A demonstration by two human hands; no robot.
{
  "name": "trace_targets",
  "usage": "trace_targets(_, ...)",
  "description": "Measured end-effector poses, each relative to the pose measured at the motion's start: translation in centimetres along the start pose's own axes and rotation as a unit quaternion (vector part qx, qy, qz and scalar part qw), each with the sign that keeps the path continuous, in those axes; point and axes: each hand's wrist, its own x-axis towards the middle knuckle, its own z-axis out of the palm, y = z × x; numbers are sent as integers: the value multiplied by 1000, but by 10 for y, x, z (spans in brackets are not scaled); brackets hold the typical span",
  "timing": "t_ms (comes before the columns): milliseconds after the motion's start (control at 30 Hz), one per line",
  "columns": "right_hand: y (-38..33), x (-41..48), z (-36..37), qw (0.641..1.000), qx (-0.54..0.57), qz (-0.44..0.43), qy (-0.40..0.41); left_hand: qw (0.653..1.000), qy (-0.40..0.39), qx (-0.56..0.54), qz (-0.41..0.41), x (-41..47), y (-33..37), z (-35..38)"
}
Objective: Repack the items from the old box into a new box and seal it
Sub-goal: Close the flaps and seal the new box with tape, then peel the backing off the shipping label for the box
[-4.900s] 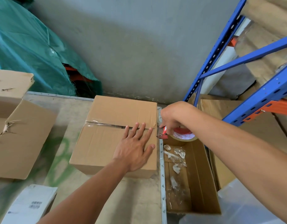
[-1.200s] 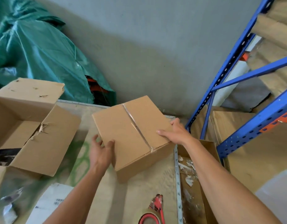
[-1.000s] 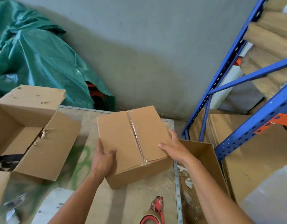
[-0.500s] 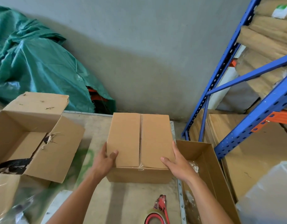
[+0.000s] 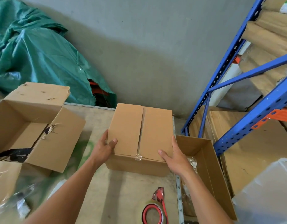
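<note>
- Head view: your left fingers lie against the left wall of the new box with the thumb hooked over its top edge. Your right fingers run along the right wall with the thumb on the top flap.
- Your left hand and right hand both clasp the box at its near corners.
- The box has come down from tilted and lifted to flat on the table, at the far right edge.
- Its seam ran across you while you taped; it now runs straight away from you. The long axis follows it, one short end facing you.
- Clear tape shows at the seam's near end; I cannot tell how far it runs.
- The tape dispenser has left your right hand and lies near you, so sealing looks nearly finished.
- The old box stands open to the left, well apart.
</note>
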Motion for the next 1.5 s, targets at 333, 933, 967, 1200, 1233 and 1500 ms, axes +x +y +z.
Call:
trace_targets(333,-21,-9,9,986,-158,-13,60,997,4,75,4,-9,-3,-11)
trace_targets(933,-81,-93,293,944,-264,-116,-158,943,113,305,-73,-100,-197,-144)
trace_targets(967,-79,-93,308,948,-252,-93,-171,944,116,295,-87,-98,-206,-144)
trace_targets(1200,-68,-89,366,990,-68,60,-111,954,114,235,-147,-93,-237,-138)
trace_targets(1233,-67,-88,369,991,-52,74,-96,957,123,215,-152,-91,-239,-139)
trace_targets(1500,-64,-84,371,990,9,135,-49,952,167,198,-161,-87,-253,-157)
